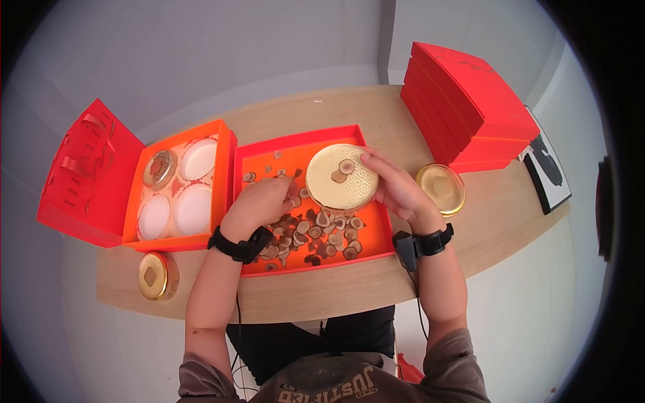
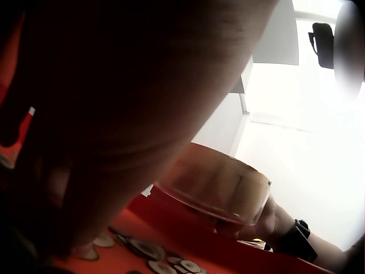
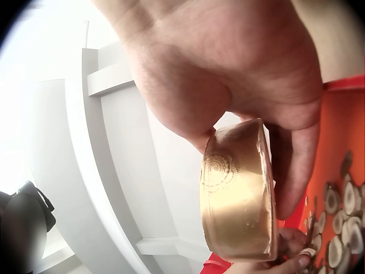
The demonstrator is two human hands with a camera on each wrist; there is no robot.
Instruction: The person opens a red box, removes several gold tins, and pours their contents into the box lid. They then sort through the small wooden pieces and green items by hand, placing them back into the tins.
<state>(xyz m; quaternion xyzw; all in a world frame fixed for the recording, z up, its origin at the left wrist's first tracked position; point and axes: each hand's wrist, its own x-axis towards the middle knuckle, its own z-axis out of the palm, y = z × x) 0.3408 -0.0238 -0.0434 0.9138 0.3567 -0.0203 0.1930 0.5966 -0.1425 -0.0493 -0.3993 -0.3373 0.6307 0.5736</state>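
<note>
The right hand [image 1: 402, 191] grips a round gold container [image 1: 328, 190] by its side, above the shallow red-orange tray [image 1: 324, 266]. Two dried slices [image 1: 346, 166] rest on its patterned top. In the right wrist view, the thumb and fingers wrap the container [image 3: 236, 200]. To its left, low over the tray, the left hand [image 1: 259, 207] has its fingers bent downward; in the right wrist view, the left hand's fingertips [image 3: 297, 261] pinch a slice [image 3: 308, 252]. Many loose slices [image 1: 302, 226] lie in the tray, mostly toward its front.
An open red box [image 1: 220, 225] with a jar [image 1: 160, 169] and white round wells stands at left. Gold-lidded jars stand at front left [image 1: 154, 276] and right [image 1: 441, 190]. Stacked red boxes [image 1: 463, 107] are at back right, beside a black-and-white item [image 1: 547, 171].
</note>
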